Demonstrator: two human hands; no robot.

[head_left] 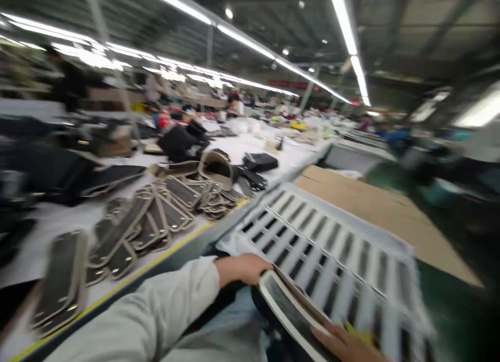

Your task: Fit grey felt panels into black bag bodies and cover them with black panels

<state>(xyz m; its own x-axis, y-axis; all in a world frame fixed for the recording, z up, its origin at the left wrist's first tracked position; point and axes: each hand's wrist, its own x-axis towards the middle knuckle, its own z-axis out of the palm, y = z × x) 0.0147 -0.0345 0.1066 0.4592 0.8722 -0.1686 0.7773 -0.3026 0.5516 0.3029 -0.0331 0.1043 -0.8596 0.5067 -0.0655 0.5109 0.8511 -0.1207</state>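
In the head view, a long curved dark piece with pale edging point(291, 307) stretches between my hands, low in front of my body. My left hand point(248, 269) is closed around its far end. At its near end my right hand point(347, 345) grips the side, partly cut off by the bottom of the picture and blurred. On the table to my left lies a loose pile of similar dark panels with beige edges and small metal studs point(146, 221). Two more such panels point(58, 278) overlap nearer to me.
A white slatted rack point(332, 258) stands right beyond my hands, with a brown cardboard sheet point(375, 211) behind it. The long white table point(222, 148), its front edge marked by a yellow strip point(156, 260), carries black bags point(183, 143). Blurred people are farther back.
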